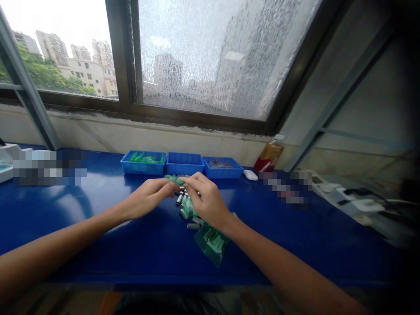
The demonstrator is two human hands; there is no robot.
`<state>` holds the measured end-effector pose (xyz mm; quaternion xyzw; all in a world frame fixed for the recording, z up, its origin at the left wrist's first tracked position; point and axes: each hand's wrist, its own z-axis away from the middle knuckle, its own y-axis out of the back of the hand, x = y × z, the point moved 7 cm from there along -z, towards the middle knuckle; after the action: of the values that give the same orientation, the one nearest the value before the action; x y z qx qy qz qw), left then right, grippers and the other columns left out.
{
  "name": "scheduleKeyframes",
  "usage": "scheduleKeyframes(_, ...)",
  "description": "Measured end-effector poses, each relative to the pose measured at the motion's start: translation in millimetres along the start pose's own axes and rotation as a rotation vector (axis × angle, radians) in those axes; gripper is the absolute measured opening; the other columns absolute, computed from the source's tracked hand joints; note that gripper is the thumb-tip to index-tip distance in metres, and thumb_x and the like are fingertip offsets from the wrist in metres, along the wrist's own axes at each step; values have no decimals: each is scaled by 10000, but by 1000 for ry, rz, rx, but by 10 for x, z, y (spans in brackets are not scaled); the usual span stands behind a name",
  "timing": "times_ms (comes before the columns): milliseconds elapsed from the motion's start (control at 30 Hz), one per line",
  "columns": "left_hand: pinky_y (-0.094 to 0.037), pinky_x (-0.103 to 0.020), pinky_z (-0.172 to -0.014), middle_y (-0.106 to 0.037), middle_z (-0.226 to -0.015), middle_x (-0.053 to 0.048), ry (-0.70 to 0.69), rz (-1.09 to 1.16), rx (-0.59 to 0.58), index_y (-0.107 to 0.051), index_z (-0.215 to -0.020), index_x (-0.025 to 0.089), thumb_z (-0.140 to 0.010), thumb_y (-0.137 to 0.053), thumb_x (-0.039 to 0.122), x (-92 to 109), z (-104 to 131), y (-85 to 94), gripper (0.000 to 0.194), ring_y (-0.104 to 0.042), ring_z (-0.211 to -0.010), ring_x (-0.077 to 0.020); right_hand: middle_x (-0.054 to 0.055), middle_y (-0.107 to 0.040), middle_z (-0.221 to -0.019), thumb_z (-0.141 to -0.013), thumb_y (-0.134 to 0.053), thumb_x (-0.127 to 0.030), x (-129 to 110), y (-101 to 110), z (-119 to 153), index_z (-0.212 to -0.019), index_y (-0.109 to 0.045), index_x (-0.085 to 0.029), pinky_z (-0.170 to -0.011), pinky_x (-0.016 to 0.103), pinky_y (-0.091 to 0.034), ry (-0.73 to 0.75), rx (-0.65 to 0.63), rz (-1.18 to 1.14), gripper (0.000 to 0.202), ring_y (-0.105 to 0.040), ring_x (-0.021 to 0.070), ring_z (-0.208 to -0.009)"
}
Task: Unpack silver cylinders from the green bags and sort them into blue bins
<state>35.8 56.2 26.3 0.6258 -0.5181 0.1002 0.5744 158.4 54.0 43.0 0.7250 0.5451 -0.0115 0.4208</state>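
Observation:
A crumpled piece of green see-through plastic [173, 179] is stretched between my two hands above the table. My left hand [154, 192] pinches its left end, with the fingers closed. At the other end, the closed fingers of my right hand [206, 199] grip it too. Beneath them lies a loose pile of small metallic pieces [193, 225] with dark and silver sides. More green plastic [187, 205] sits among the pieces. By my right wrist, a green see-through bag [211, 243] lies flat with several pale pieces inside. My right hand hides part of the pile.
Along the wall stand a blue bin [144, 168] with green plastic, a second blue bin [185, 167], and a third blue bin [226, 173] with thin pieces. Right of them are a white mouse-shaped object [250, 175] and a bottle [271, 154]. Metal posts [39, 111] flank the blue table [141, 249].

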Motion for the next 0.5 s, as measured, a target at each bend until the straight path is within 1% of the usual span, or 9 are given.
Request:
scheduleKeyframes(67, -405, -283, -612, -583, -762, -66, 161, 262, 49, -602, -781, 134, -885, -182, 531, -91, 8, 18, 586, -523, -704, -167, 42, -532, -864, -881, -418, -215, -37, -3, 18, -1110, -592, -202, -702, 256, -421, 73, -3, 45, 288, -512, 128, -776)
scheduleKeyframes(100, -402, -279, -594, -581, -753, -69, 223, 373, 74, -595, -753, 132, -873, -156, 562, -126, 17, 21, 626, -524, -699, -169, 44, -525, -883, -884, -409, -205, -43, -5, 25, -1145, -571, -210, -698, 256, -426, 92, -3, 61, 308, -507, 127, -780)
scheduleKeyframes(167, -404, -276, -593, -585, -755, -71, 290, 502, 116, -585, -740, 128, -852, -226, 587, -164, 33, 26, 593, -533, -708, -170, 46, -515, -908, -885, -392, -179, -56, -5, 31, -1175, -552, -226, -712, 262, -433, 113, -8, 82, 335, -501, 127, -801)
scheduleKeyframes(200, -405, -272, -594, -585, -747, -67, 295, 506, 136, -580, -744, 126, -840, -299, 576, -172, 35, 39, 539, -533, -703, -166, 48, -513, -918, -880, -392, -169, -63, -2, 28, -1174, -554, -228, -731, 269, -434, 114, -11, 86, 340, -500, 131, -820)
scheduleKeyframes(267, -406, -260, -586, -575, -718, -44, 247, 405, 167, -574, -770, 125, -819, -433, 503, -159, 30, 81, 407, -522, -671, -148, 53, -514, -936, -857, -435, -172, -71, 20, 12, -1150, -573, -219, -784, 285, -428, 85, -7, 65, 327, -500, 140, -865)
scheduleKeyframes(333, -407, -249, -576, -561, -700, -22, 136, 193, 210, -568, -807, 132, -816, -487, 415, -107, 24, 144, 294, -506, -648, -132, 56, -521, -942, -822, -507, -216, -33, 53, -12, -1094, -603, -199, -802, 291, -426, -14, 13, -8, 289, -507, 147, -885)
scheduleKeyframes(400, -413, -246, -584, -565, -735, -21, -8, -51, 268, -565, -860, 145, -824, -496, 344, -20, 35, 198, 214, -502, -658, -126, 56, -547, -909, -814, -528, -312, 75, 48, -24, -997, -631, -172, -749, 282, -440, -193, 12, -141, 252, -526, 148, -848)
scheduleKeyframes(467, -423, -248, -614, -576, -802, -35, -148, -247, 297, -565, -903, 157, -829, -501, 277, 76, 61, 202, 155, -510, -697, -127, 54, -577, -808, -839, -459, -429, 203, -33, -4, -862, -634, -136, -654, 263, -440, -389, -33, -335, 342, -543, 139, -749)
scheduleKeyframes(500, -429, -252, -638, -577, -834, -43, -206, -309, 285, -567, -917, 160, -835, -495, 248, 115, 73, 181, 141, -517, -725, -129, 51, -581, -752, -846, -420, -474, 250, -91, 13, -804, -621, -124, -615, 255, -433, -464, -64, -440, 406, -545, 134, -700)
